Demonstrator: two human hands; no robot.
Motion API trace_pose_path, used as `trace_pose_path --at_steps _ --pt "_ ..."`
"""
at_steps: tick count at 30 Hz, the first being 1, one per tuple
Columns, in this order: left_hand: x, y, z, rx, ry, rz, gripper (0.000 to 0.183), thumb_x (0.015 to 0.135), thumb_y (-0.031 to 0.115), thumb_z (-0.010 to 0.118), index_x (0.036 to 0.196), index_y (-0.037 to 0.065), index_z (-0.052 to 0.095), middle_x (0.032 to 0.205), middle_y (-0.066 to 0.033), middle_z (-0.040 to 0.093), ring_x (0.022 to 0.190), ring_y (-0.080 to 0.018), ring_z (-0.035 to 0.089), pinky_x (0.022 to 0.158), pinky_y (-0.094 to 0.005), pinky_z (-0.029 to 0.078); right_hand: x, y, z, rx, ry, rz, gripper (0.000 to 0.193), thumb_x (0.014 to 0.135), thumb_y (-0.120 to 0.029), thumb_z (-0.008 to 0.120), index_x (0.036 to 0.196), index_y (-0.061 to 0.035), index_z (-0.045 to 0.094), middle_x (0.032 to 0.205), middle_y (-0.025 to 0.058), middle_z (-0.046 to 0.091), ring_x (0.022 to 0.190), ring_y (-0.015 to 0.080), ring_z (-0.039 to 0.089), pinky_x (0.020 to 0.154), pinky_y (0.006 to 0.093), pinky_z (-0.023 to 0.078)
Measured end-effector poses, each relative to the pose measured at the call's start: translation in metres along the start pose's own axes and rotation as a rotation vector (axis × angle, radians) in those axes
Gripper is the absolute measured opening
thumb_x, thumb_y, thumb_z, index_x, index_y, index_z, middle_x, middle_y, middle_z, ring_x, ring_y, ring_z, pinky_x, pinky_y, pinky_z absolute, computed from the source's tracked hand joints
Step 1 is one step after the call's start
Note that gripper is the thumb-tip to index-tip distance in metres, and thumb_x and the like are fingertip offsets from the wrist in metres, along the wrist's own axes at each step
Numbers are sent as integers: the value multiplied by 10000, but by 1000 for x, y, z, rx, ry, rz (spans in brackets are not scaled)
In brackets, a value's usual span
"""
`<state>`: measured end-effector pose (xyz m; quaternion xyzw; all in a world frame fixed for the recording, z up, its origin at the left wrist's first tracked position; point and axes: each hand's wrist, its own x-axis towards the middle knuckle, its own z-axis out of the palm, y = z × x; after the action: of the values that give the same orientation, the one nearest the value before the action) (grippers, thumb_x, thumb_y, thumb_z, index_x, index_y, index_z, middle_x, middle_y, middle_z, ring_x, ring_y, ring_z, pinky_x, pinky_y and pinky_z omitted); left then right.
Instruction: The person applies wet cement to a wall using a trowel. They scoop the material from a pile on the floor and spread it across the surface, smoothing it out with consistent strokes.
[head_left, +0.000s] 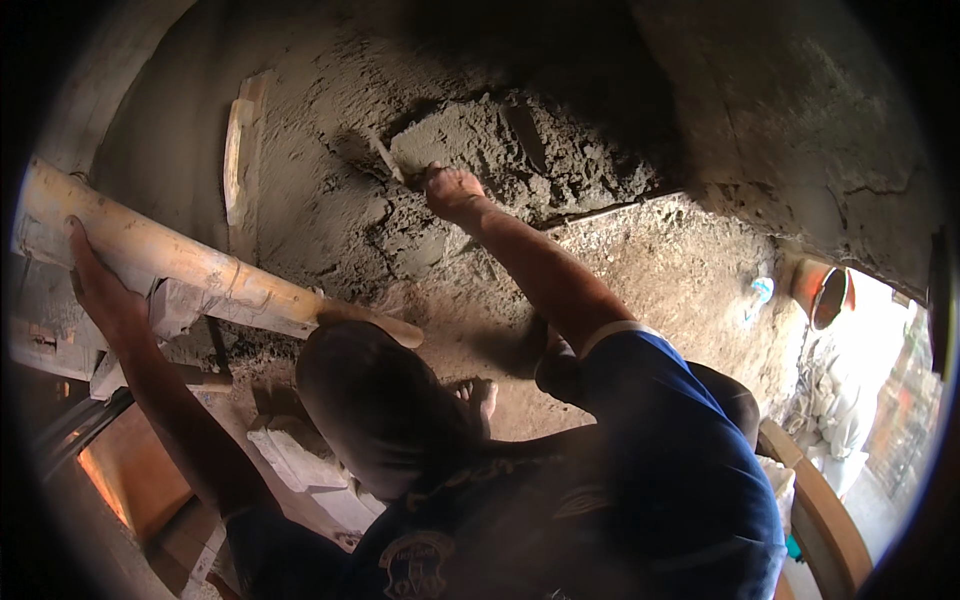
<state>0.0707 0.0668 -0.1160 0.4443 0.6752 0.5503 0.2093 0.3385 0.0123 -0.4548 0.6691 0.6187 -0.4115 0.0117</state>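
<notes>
My right hand (455, 192) is closed around the handle of a trowel (384, 157), whose narrow light edge shows just beyond the fingers. The trowel is at the wet grey mortar (470, 135), which lies rough and lumpy to the right and smoother to the left. On the left, my left hand (100, 283) rests against a thick bamboo pole (245, 280), its fingers stretched out along the surface. The pole slants down toward the middle.
A wooden batten (238, 160) lies on the grey surface at the far left. A rough concrete wall (800, 130) stands at the right, with an orange-brown pipe (825, 295) below it. My bare foot (480, 400) is near the middle. Pale blocks (300, 455) lie lower left.
</notes>
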Motion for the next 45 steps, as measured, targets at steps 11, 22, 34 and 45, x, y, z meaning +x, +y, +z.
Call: trace_pose_path --at_steps 11,22,34,45 --pt "13 -7 -11 149 -44 62 574 871 367 501 1223 -80 425 1196 -186 494 1037 -260 521 904 -338 408 -14 96 -47 14 373 346 265 844 -179 413 1007 17 483 926 257 609 884 358 621 745 401 510" --pt "5 -5 -2 73 -2 -107 592 863 415 496 1209 -64 462 1203 -163 504 1079 -240 497 949 -311 353 -113 287 -108 41 500 706 311 826 -172 386 1064 4 483 1026 270 574 998 386 555 859 433 444" --pt "48 -31 -35 284 -102 173 573 841 432 514 1122 -68 531 1087 -135 565 958 -212 555 855 -319 419 -110 155 -25 -405 268 157 268 892 -157 323 992 84 388 716 154 541 630 185 561 470 303 482" --pt "41 -32 -38 85 -52 -90 584 831 429 529 1136 -69 520 1146 -144 540 1005 -222 545 875 -304 413 -150 193 -5 -58 164 372 323 906 -227 275 1015 35 429 797 232 612 573 300 589 570 392 504"
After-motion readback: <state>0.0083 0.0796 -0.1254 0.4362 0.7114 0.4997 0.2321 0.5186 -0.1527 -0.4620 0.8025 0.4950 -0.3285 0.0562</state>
